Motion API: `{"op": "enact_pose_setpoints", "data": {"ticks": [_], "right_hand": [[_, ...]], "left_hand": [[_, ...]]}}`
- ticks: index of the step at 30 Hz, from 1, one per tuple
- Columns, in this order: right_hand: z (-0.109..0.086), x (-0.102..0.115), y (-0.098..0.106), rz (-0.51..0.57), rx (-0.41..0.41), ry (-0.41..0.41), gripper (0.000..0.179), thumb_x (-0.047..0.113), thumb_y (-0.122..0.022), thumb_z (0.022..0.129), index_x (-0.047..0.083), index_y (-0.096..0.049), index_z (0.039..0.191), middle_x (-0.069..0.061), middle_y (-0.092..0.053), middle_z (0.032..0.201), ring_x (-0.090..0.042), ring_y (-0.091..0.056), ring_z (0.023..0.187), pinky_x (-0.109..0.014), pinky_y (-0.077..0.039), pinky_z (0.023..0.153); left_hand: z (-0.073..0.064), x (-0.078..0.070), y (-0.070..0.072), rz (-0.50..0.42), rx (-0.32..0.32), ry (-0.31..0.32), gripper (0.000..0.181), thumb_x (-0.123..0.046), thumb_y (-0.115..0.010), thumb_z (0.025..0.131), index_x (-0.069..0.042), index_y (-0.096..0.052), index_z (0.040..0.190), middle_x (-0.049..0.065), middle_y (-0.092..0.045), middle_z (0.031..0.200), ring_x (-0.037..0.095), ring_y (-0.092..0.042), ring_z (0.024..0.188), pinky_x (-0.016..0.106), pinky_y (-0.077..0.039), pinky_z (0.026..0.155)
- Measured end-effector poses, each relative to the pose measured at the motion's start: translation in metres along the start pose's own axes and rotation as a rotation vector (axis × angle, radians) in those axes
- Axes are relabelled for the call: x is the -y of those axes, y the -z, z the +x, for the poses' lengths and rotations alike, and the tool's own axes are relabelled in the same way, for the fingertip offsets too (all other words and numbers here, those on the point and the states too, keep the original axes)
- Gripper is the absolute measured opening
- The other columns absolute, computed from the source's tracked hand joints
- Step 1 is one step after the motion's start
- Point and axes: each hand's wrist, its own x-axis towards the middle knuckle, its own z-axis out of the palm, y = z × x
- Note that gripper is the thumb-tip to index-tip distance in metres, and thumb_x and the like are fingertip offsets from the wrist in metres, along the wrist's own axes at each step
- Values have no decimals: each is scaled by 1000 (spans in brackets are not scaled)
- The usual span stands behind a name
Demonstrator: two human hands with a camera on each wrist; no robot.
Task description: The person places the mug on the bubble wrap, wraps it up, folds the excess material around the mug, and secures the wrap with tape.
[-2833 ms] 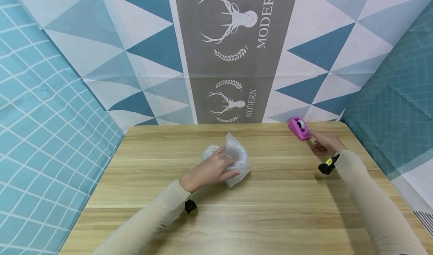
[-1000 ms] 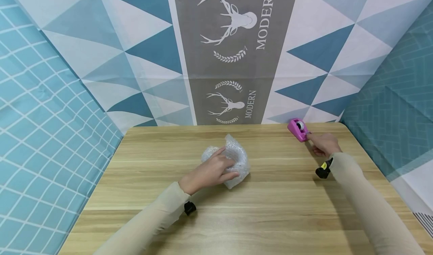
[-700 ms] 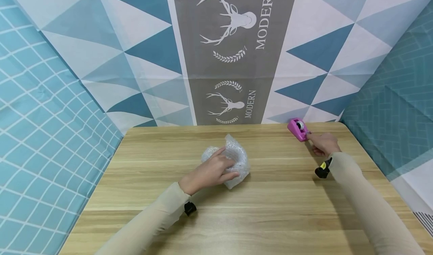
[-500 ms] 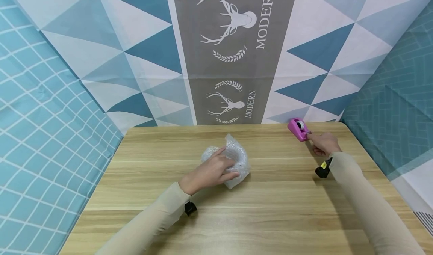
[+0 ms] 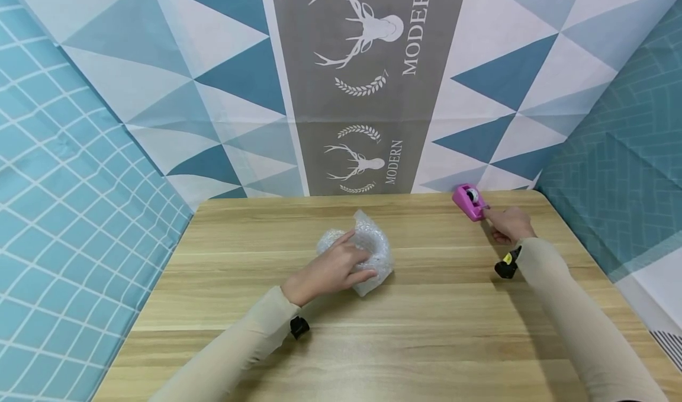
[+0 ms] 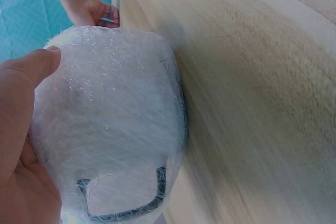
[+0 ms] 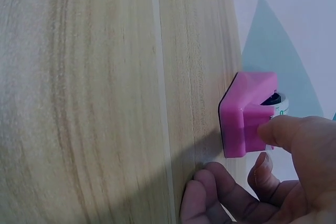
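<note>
On the middle of the wooden table (image 5: pixel 341 343) sits a bundle of clear bubble wrap (image 5: pixel 378 251). My left hand (image 5: pixel 333 272) grips it from above, thumb on one side and fingers spread over the rest. In the left wrist view, a dark U-shaped outline (image 6: pixel 128 213) shows through the wrap at the bundle's lower end; what is inside is otherwise hidden. Far back on the right stands a pink tape dispenser (image 5: pixel 471 202) with a roll of tape. My right hand (image 5: pixel 510 224) touches its front end with an outstretched index finger, the other fingers loosely bent.
A patterned cloth (image 5: pixel 367 94) with deer heads rises behind the table's back edge. Blue grid cloth (image 5: pixel 69 212) hangs on the left and teal cloth (image 5: pixel 623 171) on the right. The dispenser stands close to the back edge.
Since the earliest frame my right hand has shifted slightly left, and its index finger has come down onto the dispenser's front end. My left hand and the bundle have stayed in place.
</note>
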Motion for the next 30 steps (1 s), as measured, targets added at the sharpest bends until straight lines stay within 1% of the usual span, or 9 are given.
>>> {"op": "enact_pose_setpoints", "data": {"ticks": [5, 14, 22, 30], "right_hand": [[1, 1, 0, -30, -1, 22, 53, 49, -53, 100, -1, -64, 86, -3, -62, 63, -16, -63, 59, -31, -58, 58], [1, 3, 0, -50, -8, 47, 54, 50, -53, 101, -1, -63, 86, -2, -61, 61, -14, -63, 57, -30, -58, 56], [1, 2, 2, -80, -2, 61, 53, 47, -50, 102, 0, -63, 81, -2, -61, 59, -14, -63, 54, -30, -57, 55], [7, -3, 1, -102, 6, 87, 55, 47, -49, 102, 3, -62, 73, -2, -61, 58, -14, -62, 54, -29, -55, 54]], "left_hand": [[0, 0, 1, 0, -6, -6, 32, -34, -67, 100, -16, -55, 76, -13, -37, 63, 5, -43, 63, 58, -30, 124], [1, 0, 2, -5, 0, 7, 33, -35, -67, 100, -17, -54, 76, -13, -35, 64, 5, -40, 62, 55, -28, 126], [2, 0, 2, -1, 6, -9, 35, -35, -66, 100, -17, -52, 74, -13, -34, 64, 5, -41, 62, 57, -30, 124], [1, 0, 1, 2, 7, -8, 31, -35, -67, 100, -17, -57, 77, -13, -40, 64, 4, -43, 62, 58, -30, 124]]}}
